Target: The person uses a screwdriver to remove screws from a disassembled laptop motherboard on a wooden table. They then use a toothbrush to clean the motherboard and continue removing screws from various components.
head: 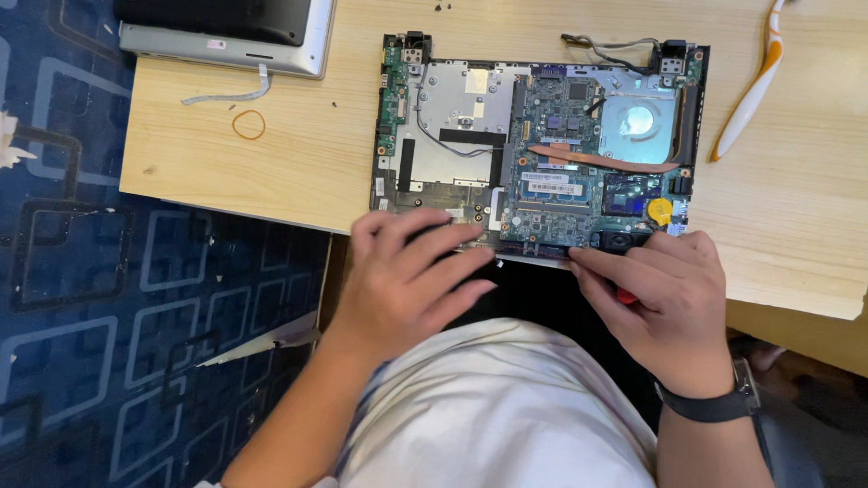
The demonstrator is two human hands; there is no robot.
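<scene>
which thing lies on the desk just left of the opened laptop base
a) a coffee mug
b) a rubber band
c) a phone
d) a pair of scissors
b: an orange rubber band lies flat on the wooden desk, apart from and left of the opened laptop base, below the detached lid; no scissors, mug or phone shows there.

Person, head view: two bare forearms, pale top, one wrist strap.
Left hand (404, 277) and right hand (665, 295) ungloved, no rings visible. Dark watch (712, 403) with flat black band, lower right of frame. Light, white-grey garment (500, 419) at bottom centre, loosely creased; short sleeve edge at lower left.
</scene>
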